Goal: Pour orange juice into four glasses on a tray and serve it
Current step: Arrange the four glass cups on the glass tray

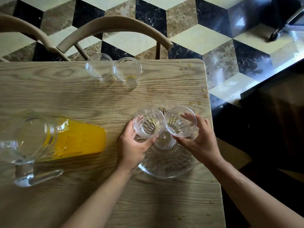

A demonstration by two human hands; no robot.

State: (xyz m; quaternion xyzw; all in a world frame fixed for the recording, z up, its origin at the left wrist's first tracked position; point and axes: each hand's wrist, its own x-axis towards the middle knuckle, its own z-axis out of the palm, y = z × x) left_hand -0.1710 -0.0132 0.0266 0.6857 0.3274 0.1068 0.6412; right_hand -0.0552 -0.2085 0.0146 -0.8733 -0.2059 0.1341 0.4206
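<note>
A clear ribbed glass tray (166, 163) lies near the table's right edge. My left hand (131, 145) grips a clear glass (148, 125) over the tray's far left part. My right hand (199, 137) grips a second clear glass (180, 123) beside it, the two rims almost touching. Both glasses hold only a trace of liquid. Two more clear glasses (98, 67) (127, 70) stand side by side at the table's far edge. A glass pitcher (49, 142) partly filled with orange juice stands at the left, its handle toward me.
The wooden table (74, 99) has small juice drops near its far right corner (185, 66) and along its right edge. Two curved chair backs (113, 25) stand behind the far edge. A patterned tile floor lies beyond the table.
</note>
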